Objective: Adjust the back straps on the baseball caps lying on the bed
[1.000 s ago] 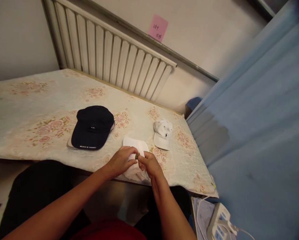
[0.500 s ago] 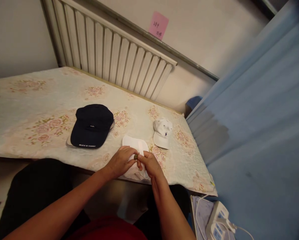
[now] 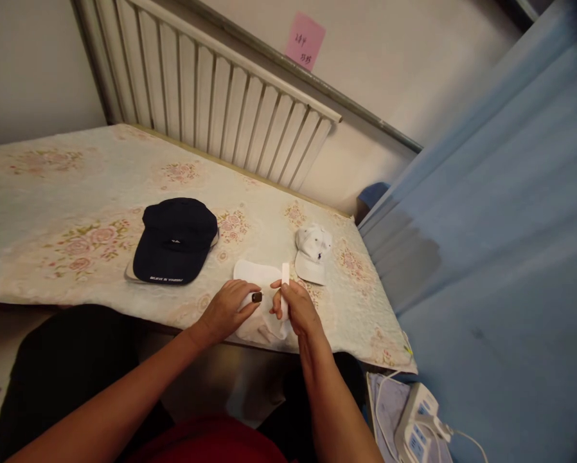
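A white cap (image 3: 256, 271) lies at the near edge of the bed, its brim toward the far side and its crown toward me. My left hand (image 3: 225, 311) pinches the dark metal buckle (image 3: 256, 297) at the cap's back. Between the thumb and fingers of my right hand (image 3: 300, 308) is the cap's white strap (image 3: 285, 273), standing upright and apart from the buckle. Left of my hands sits a navy cap (image 3: 175, 239) with white lettering on its brim. A smaller white cap (image 3: 312, 247) with a dark logo rests beyond my right hand.
A floral sheet (image 3: 250, 199) covers the bed. White slatted rails (image 3: 206, 96) stand along the wall, under a pink note (image 3: 305, 42). A blue curtain (image 3: 481, 244) hangs at the right. Near it, a white power strip (image 3: 418, 424) with cords sits low down.
My hands have drawn apart. The strap, earlier close against the buckle, has moved right with my right hand, while the buckle stays in my left.
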`<state>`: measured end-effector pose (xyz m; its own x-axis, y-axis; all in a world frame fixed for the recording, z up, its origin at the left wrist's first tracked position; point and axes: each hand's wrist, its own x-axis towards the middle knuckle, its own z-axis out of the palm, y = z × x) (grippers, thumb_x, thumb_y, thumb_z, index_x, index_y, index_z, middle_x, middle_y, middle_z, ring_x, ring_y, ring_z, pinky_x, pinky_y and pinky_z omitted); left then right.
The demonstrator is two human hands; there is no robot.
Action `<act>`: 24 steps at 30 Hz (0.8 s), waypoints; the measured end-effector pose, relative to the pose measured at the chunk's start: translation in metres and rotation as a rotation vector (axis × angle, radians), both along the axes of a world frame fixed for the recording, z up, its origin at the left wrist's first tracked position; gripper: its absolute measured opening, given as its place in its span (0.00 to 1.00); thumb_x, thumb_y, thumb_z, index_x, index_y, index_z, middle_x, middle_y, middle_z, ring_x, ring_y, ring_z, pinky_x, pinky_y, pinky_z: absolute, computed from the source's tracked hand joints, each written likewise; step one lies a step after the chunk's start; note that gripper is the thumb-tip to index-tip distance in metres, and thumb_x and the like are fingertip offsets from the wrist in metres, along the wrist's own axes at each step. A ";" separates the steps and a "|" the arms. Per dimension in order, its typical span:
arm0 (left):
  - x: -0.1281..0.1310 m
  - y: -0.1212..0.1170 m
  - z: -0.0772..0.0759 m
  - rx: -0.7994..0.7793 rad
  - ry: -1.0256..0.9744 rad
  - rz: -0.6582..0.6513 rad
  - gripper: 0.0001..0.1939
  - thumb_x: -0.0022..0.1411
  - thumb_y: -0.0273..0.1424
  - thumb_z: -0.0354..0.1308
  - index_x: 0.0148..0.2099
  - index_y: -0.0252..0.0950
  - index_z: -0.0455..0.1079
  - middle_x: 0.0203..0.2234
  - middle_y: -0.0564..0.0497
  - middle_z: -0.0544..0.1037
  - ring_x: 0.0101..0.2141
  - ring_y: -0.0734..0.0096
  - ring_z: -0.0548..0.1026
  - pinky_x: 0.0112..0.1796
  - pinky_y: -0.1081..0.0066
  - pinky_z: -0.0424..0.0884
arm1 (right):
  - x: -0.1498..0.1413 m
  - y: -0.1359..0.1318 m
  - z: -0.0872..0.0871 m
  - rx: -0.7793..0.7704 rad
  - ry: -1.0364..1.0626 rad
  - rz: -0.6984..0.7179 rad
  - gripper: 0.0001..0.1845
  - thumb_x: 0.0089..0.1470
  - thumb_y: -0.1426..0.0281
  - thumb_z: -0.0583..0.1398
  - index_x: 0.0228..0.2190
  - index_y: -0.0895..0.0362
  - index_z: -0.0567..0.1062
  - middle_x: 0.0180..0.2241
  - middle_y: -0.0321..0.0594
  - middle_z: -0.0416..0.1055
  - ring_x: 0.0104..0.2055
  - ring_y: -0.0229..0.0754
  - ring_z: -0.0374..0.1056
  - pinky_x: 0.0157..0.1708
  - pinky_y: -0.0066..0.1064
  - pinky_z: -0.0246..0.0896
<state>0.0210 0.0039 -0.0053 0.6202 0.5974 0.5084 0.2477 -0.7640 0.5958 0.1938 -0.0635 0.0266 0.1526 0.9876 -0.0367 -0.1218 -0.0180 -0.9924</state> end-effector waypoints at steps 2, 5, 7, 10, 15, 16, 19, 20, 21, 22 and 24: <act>-0.001 0.001 -0.001 0.012 -0.004 0.006 0.09 0.62 0.32 0.52 0.44 0.37 0.68 0.36 0.46 0.76 0.41 0.60 0.71 0.46 0.60 0.63 | 0.006 -0.001 0.007 0.010 -0.045 -0.003 0.15 0.53 0.58 0.57 0.34 0.58 0.72 0.19 0.33 0.70 0.19 0.34 0.63 0.26 0.28 0.59; -0.003 0.002 -0.002 0.013 -0.008 0.005 0.09 0.62 0.32 0.51 0.43 0.37 0.68 0.36 0.46 0.76 0.41 0.60 0.71 0.47 0.60 0.63 | 0.016 0.000 0.020 0.023 -0.092 -0.074 0.14 0.51 0.60 0.59 0.33 0.59 0.74 0.25 0.37 0.74 0.25 0.37 0.70 0.29 0.28 0.61; -0.003 0.002 -0.002 0.004 -0.015 0.014 0.09 0.62 0.33 0.51 0.43 0.38 0.69 0.36 0.46 0.76 0.42 0.60 0.71 0.48 0.60 0.63 | 0.022 0.001 0.028 0.024 -0.083 -0.135 0.15 0.50 0.60 0.60 0.33 0.59 0.75 0.25 0.37 0.74 0.26 0.38 0.71 0.29 0.29 0.61; -0.005 0.000 -0.001 -0.014 -0.032 0.022 0.08 0.61 0.33 0.52 0.42 0.39 0.69 0.36 0.47 0.76 0.43 0.60 0.71 0.49 0.60 0.63 | 0.030 0.003 0.033 0.017 -0.042 -0.159 0.15 0.49 0.61 0.61 0.35 0.59 0.74 0.22 0.36 0.73 0.23 0.37 0.69 0.26 0.28 0.60; -0.006 -0.003 0.004 -0.015 -0.107 0.026 0.09 0.61 0.33 0.53 0.43 0.37 0.69 0.37 0.46 0.77 0.42 0.61 0.72 0.47 0.62 0.65 | 0.031 0.004 0.027 0.038 -0.053 -0.092 0.09 0.51 0.64 0.58 0.31 0.57 0.69 0.13 0.27 0.66 0.13 0.32 0.57 0.20 0.26 0.57; -0.007 -0.003 0.004 -0.006 -0.124 0.028 0.09 0.61 0.34 0.53 0.42 0.37 0.69 0.36 0.46 0.77 0.41 0.62 0.72 0.46 0.62 0.65 | 0.030 0.003 0.026 0.028 -0.059 -0.062 0.08 0.51 0.64 0.58 0.29 0.56 0.68 0.12 0.26 0.65 0.12 0.31 0.55 0.20 0.26 0.58; -0.007 -0.004 0.004 0.016 -0.164 0.023 0.09 0.62 0.33 0.53 0.42 0.37 0.69 0.36 0.47 0.77 0.40 0.63 0.72 0.45 0.63 0.66 | 0.024 0.000 0.023 -0.028 -0.127 0.062 0.08 0.52 0.64 0.57 0.28 0.57 0.68 0.14 0.28 0.66 0.12 0.31 0.56 0.19 0.24 0.55; -0.007 -0.004 0.004 0.021 -0.175 0.019 0.09 0.62 0.33 0.53 0.42 0.36 0.69 0.36 0.47 0.77 0.40 0.64 0.72 0.45 0.63 0.66 | 0.022 0.000 0.023 -0.045 -0.158 0.105 0.09 0.52 0.64 0.57 0.27 0.57 0.68 0.15 0.29 0.67 0.13 0.31 0.57 0.18 0.24 0.53; -0.007 -0.004 0.002 0.021 -0.183 0.016 0.09 0.62 0.33 0.53 0.43 0.36 0.69 0.36 0.47 0.77 0.41 0.64 0.72 0.46 0.62 0.66 | 0.020 -0.001 0.024 -0.062 -0.189 0.144 0.09 0.52 0.64 0.57 0.27 0.57 0.68 0.15 0.30 0.67 0.14 0.31 0.57 0.18 0.23 0.51; -0.008 -0.004 0.001 0.018 -0.191 0.016 0.09 0.62 0.33 0.53 0.43 0.36 0.69 0.36 0.47 0.76 0.41 0.64 0.71 0.47 0.62 0.65 | 0.018 -0.002 0.025 -0.078 -0.221 0.174 0.09 0.52 0.64 0.56 0.26 0.57 0.68 0.15 0.30 0.67 0.14 0.30 0.56 0.17 0.23 0.49; -0.009 -0.005 -0.002 0.000 -0.203 0.030 0.09 0.63 0.33 0.53 0.44 0.36 0.68 0.37 0.46 0.75 0.42 0.64 0.71 0.47 0.62 0.66 | 0.014 -0.002 0.027 -0.106 -0.292 0.217 0.10 0.53 0.65 0.56 0.24 0.57 0.68 0.14 0.28 0.64 0.14 0.29 0.52 0.17 0.23 0.47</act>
<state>0.0121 -0.0007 -0.0078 0.4866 0.6144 0.6211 0.1449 -0.7579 0.6361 0.2083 -0.0657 0.0534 -0.0405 0.9912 -0.1264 0.1835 -0.1169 -0.9760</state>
